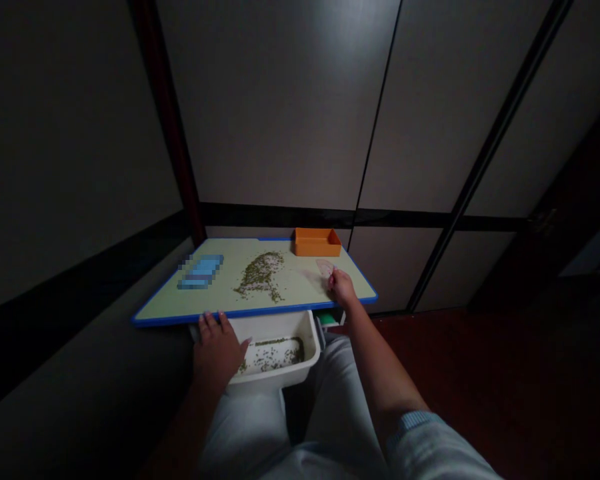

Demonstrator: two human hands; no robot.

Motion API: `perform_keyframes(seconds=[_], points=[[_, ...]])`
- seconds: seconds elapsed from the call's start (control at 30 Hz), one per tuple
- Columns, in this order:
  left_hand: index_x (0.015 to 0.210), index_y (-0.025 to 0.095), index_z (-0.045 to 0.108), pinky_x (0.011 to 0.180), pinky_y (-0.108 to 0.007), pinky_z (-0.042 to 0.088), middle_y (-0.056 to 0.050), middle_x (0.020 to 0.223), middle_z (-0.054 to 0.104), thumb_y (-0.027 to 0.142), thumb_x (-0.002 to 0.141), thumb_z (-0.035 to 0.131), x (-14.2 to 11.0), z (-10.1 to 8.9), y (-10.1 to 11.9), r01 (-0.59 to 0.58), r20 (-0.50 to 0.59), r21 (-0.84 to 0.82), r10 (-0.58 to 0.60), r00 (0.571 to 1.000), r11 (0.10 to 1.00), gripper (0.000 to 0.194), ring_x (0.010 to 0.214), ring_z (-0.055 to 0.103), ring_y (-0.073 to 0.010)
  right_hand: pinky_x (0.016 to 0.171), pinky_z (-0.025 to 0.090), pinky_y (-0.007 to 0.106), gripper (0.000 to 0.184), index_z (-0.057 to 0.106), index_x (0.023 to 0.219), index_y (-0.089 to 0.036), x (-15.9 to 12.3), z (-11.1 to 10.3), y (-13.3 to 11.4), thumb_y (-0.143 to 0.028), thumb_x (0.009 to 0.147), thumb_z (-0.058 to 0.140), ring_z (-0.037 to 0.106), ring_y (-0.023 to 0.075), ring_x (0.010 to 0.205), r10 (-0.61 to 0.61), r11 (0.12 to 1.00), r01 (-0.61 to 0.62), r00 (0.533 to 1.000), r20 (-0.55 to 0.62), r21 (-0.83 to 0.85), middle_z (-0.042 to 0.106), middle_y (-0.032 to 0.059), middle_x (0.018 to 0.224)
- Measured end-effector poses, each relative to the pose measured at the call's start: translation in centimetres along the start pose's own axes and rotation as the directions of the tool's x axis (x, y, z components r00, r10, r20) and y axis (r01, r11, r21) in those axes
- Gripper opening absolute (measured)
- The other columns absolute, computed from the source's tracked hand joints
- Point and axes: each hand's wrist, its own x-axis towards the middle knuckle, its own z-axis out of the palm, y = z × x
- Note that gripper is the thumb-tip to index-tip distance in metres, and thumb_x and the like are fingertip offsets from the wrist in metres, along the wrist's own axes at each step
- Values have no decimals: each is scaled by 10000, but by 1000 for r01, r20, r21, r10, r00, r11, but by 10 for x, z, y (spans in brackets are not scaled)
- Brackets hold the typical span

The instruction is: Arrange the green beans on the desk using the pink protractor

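This looks like a home: tall wardrobe-like panels (280, 100), reddish floor (445, 373), small blue-edged surface (220, 302).

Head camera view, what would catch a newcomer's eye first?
Probably the bright orange box, at the far right of the pale tabletop. Next, the small greenish bits scattered near its middle, with similar bits inside the white bin below the near edge.

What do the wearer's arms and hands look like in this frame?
Both the left hand and right hand are ungloved. Right forearm is bare up to a pale grey-blue sleeve with a bluish ribbed cuff. Left forearm is in shadow, no sleeve visible. No cables or markings visible.
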Motion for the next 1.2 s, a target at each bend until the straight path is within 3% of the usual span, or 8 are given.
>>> perform_keyframes(seconds=[0.13,0.43,0.7,0.8,0.9,0.97,1.07,1.2], points=[[1428,-17,236,995,-502,403,-316,1508,267,453,816,466,-1,-1,-2,-8,0,31,8,1000,999,805,1449,154,-405,507,334,265,469,427,504,-224,0,-1,4,-583,806,405,410,117,456,-25,1000,25,1000,12,19,439,-16,457],[1421,-28,251,967,-467,437,-318,1491,303,460,823,464,-1,1,-5,-19,-15,52,20,1000,998,801,1428,221,-415,426,243,242,460,427,525,-216,-9,2,-2,-611,685,601,341,92,423,-8,1000,8,991,130,1,391,-57,445],[1415,-21,276,961,-470,445,-324,1483,313,459,846,432,-4,2,-8,-35,-41,52,37,998,998,761,1409,270,-414,421,227,242,458,439,539,-216,-12,-1,-6,-626,693,574,323,90,415,25,999,-29,987,161,26,399,-53,447],[1419,-11,276,1010,-529,396,-319,1486,311,443,851,421,-6,-1,-5,-43,-64,50,47,997,998,740,1423,233,-419,426,237,243,464,437,531,-217,-12,-1,-5,-632,681,578,340,94,419,25,999,-31,987,161,35,408,-49,446],[1442,58,267,1106,-592,252,-262,1535,255,434,855,417,-7,-7,-3,-124,-78,44,127,989,991,713,1455,151,-397,436,250,242,468,436,525,-216,-12,-2,-6,-633,675,586,349,95,425,20,999,-27,987,160,43,413,-47,447],[1445,131,296,1146,-553,205,-192,1563,236,439,852,429,-6,-10,-2,-222,-58,30,223,973,975,681,1470,129,-353,439,251,242,469,437,522,-215,-12,-2,-7,-632,674,590,346,93,423,19,998,-27,987,160,49,416,-47,447],[1431,186,342,1152,-473,248,-133,1567,253,449,843,452,-3,-11,-4,-329,-12,-1,329,944,944,653,1471,152,-308,433,248,242,469,440,520,-216,-13,-1,-8,-632,676,589,343,92,414,26,998,-35,987,159,54,417,-46,439],[1437,169,322,1112,-505,316,-141,1552,276,446,842,451,-2,-8,-7,-354,25,-31,355,935,935,669,1451,217,-326,416,229,243,482,431,507,-219,-15,-1,-11,-645,673,582,326,90,392,44,997,-53,987,157,54,405,-48,418]])
